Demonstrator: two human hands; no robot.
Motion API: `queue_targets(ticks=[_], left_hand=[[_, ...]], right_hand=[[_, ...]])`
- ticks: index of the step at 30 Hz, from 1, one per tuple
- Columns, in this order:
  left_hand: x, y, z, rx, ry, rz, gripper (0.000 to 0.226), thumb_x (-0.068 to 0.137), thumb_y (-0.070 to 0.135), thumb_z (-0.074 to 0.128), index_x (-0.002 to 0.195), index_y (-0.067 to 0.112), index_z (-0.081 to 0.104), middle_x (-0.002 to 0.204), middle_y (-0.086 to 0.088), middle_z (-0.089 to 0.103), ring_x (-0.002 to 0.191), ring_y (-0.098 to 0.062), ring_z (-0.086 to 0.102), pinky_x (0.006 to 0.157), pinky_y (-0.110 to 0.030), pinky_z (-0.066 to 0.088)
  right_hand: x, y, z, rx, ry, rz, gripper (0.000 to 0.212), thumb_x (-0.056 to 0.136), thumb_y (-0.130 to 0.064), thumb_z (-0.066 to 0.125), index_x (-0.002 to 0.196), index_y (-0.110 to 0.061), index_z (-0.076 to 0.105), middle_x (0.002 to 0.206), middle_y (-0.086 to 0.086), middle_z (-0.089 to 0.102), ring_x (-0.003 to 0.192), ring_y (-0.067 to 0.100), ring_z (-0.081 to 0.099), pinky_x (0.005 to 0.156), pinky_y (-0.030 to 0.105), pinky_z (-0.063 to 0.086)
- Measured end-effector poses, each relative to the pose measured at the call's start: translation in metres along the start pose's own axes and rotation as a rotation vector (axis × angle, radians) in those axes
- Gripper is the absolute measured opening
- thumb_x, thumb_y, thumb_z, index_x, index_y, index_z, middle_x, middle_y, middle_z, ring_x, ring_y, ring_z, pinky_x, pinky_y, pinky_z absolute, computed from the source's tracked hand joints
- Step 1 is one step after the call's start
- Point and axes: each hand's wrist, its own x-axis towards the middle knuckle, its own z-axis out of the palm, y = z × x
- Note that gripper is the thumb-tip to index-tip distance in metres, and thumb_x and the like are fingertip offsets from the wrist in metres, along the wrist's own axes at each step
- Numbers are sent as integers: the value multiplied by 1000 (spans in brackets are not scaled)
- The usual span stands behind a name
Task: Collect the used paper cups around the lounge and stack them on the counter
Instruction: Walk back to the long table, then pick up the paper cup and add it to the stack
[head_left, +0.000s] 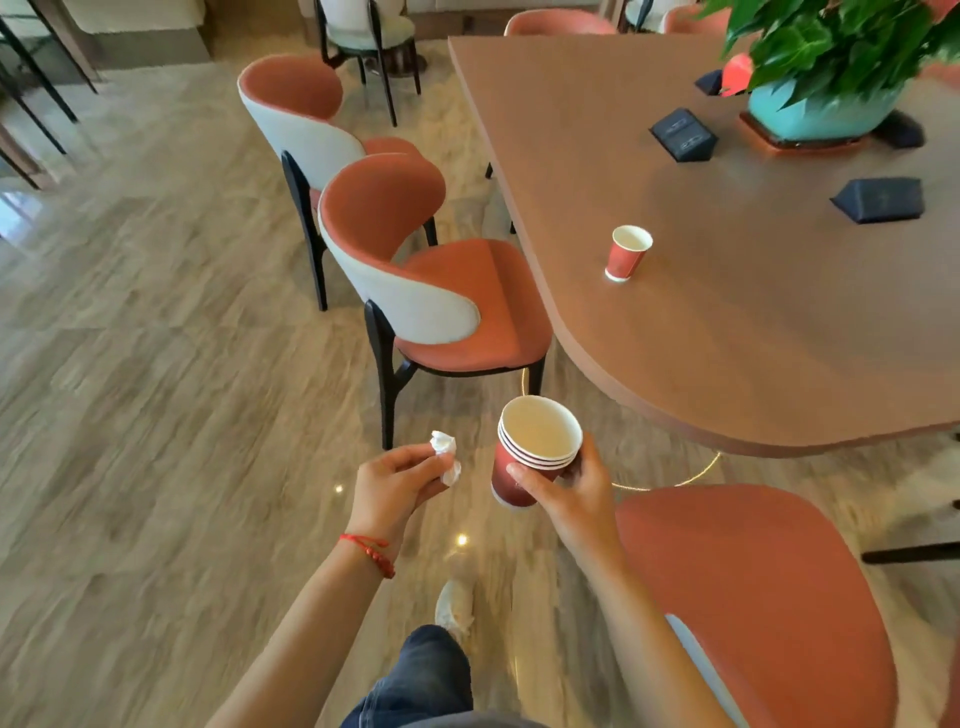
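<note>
Red paper cup (627, 253) upright near table (779, 322) edge, untouched. Right hand (571, 493) wrapped around nested cup stack (530, 452), left hand (395, 483) pinching crumpled tissue (445, 454) — no free fingers; risks knocking cup off edge or dropping stack.

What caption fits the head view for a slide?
Right hand holds nested red paper cups, left hand pinches crumpled white tissue; lone red paper cup stands on brown wooden table.

My left hand (395, 483) pinches a tissue (445, 456); my right hand (569, 491) grips stacked cups (530, 457), both arms extended forward.
</note>
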Motion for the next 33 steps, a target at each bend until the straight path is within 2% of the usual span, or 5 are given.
queue_targets(ticks=[5, 14, 25, 29, 33], left_hand=[[78, 48, 39, 69, -79, 4, 6, 77, 5, 70, 77, 11, 72, 66, 5, 73, 65, -8, 69, 57, -16, 53], [172, 83, 121, 142, -211, -31, 8, 78, 2, 69, 75, 10, 71, 59, 6, 70, 60, -3, 66, 57, -15, 53], [266, 106, 236, 195, -322, -67, 12, 76, -2, 69, 71, 9, 71, 62, 0, 69, 60, -6, 66, 56, -14, 52], [296, 117, 262, 182, -304, -65, 13, 75, -2, 70, 70, 10, 71, 62, 1, 70, 59, -7, 67, 54, -14, 51], [323, 125, 274, 216, -303, -76, 11, 76, -3, 69, 72, 8, 71, 64, -1, 70, 60, -9, 68, 57, -18, 55]], right_hand=[[76, -10, 4, 34, 95, 35, 64, 51, -51, 83, 109, -44, 56, 110, -21, 65, 106, 4, 61, 90, 28, 51], [160, -12, -34, 64, 300, 79, 62, 51, -45, 82, 107, -34, 57, 104, -17, 67, 102, 5, 63, 81, 20, 50], [283, 0, -98, 53, 454, 43, 59, 49, -54, 84, 101, -59, 56, 105, -28, 65, 99, -5, 61, 74, 9, 48], [328, -3, -114, 12, 464, 41, 65, 47, -66, 81, 105, -61, 51, 108, -30, 62, 104, -4, 59, 75, 9, 49], [366, -2, -119, 32, 467, 43, 66, 49, -62, 82, 108, -59, 52, 109, -28, 62, 106, 0, 59, 79, 13, 51]])
